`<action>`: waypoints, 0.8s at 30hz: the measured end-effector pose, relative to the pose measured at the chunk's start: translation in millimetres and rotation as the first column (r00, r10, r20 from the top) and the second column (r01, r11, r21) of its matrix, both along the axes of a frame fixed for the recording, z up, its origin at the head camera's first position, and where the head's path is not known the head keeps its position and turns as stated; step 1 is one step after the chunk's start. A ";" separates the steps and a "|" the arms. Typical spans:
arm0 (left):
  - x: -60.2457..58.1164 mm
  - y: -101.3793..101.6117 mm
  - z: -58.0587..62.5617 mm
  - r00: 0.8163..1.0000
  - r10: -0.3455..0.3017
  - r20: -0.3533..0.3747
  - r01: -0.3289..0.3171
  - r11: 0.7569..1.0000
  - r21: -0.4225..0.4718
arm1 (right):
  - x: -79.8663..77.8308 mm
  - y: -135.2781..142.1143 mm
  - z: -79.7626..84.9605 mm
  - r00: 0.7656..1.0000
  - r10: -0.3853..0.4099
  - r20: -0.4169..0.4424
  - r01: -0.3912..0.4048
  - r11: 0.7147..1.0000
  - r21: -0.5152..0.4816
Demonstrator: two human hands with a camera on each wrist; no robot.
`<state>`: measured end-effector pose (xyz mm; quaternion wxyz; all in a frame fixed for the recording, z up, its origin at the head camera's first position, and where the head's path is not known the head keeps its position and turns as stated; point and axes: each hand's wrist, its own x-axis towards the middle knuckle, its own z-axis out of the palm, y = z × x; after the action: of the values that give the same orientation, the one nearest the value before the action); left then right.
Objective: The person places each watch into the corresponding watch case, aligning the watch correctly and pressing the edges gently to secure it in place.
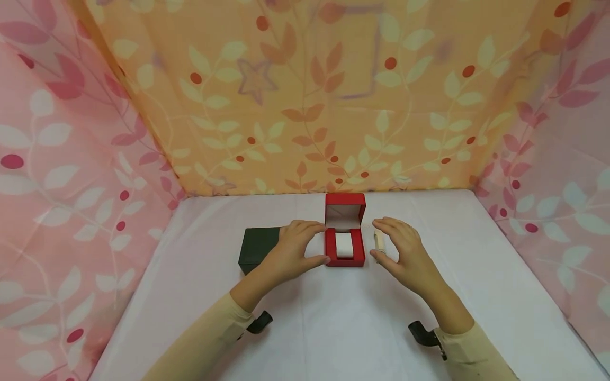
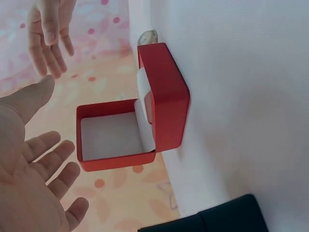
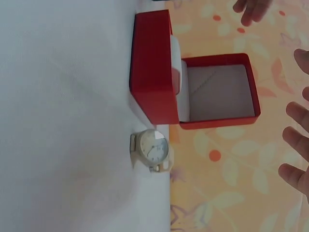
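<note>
A red watch box [image 1: 330, 248] stands on the table with its lid up and a white cushion [image 1: 344, 245] inside. To its left hovers my left hand [image 1: 296, 250], fingers spread and holding nothing; the left wrist view has those fingers apart from the box. My right hand [image 1: 404, 255] hovers on the box's other side, thumb and fingers apart with nothing between them. Below it, a watch with a pale strap [image 1: 379, 241] rests on the table beside the box. The right wrist view presents its round light dial [image 3: 154, 146].
A dark green box [image 1: 254, 244] sits left of the red box, partly hidden behind my left hand. White cloth [image 1: 333, 317] covers the table. A patterned orange curtain [image 1: 295, 106] hangs along the back, with pink ones at both sides.
</note>
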<state>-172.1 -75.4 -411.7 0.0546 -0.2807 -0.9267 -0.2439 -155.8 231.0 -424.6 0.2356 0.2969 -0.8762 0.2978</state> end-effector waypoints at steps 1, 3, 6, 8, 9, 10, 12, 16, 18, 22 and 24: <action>-1.6 1.7 -0.4 1.000 0.001 0.007 -0.001 1.000 -0.001 | -0.8 1.9 -0.3 1.000 -0.005 0.003 0.005 1.000 0.000; -5.0 4.9 -1.3 1.000 0.002 0.020 -0.002 1.000 -0.004 | -2.6 5.6 -0.8 1.000 -0.011 0.008 0.011 1.000 -0.002; -11.1 9.4 -3.0 1.000 0.000 0.029 0.000 1.000 -0.007 | -6.4 10.7 -1.9 1.000 -0.012 0.008 0.012 1.000 -0.018; -15.5 12.5 -4.8 0.999 0.001 0.036 0.000 1.000 -0.010 | -9.1 14.0 -3.6 1.000 -0.013 0.009 0.014 0.999 -0.031; -17.7 14.1 -5.8 0.999 0.000 0.043 0.000 1.000 -0.009 | -10.3 15.6 -4.6 1.000 -0.015 0.011 0.015 0.999 -0.038; -19.8 15.7 -7.0 0.999 0.001 0.049 0.000 1.000 -0.010 | -11.3 17.2 -5.7 1.000 -0.016 0.014 0.017 0.999 -0.048; -23.8 19.1 -10.3 0.998 0.001 0.069 0.000 1.000 -0.007 | -12.2 20.3 -7.7 0.999 -0.022 0.029 0.024 0.998 -0.066; -30.4 26.2 -17.2 0.995 0.007 0.097 -0.005 1.000 -0.023 | -12.4 26.0 -11.9 0.996 -0.042 0.075 0.048 0.995 -0.088; -32.7 29.5 -19.9 0.995 0.011 0.102 -0.007 0.999 -0.039 | -13.2 28.2 -13.1 0.994 -0.051 0.102 0.060 0.994 -0.092; -36.5 35.8 -22.9 0.994 0.013 0.106 -0.006 0.998 -0.061 | -18.0 31.8 -12.8 0.987 -0.063 0.148 0.079 0.991 -0.104; -38.6 39.1 -24.0 0.994 0.017 0.107 -0.010 0.997 -0.070 | -21.3 33.5 -11.7 0.984 -0.067 0.167 0.087 0.990 -0.113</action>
<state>-210.6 -36.3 -435.7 -0.0033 -0.2627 -0.9381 -0.2258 -177.1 264.5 -436.3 0.1919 0.2229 -0.8839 0.3636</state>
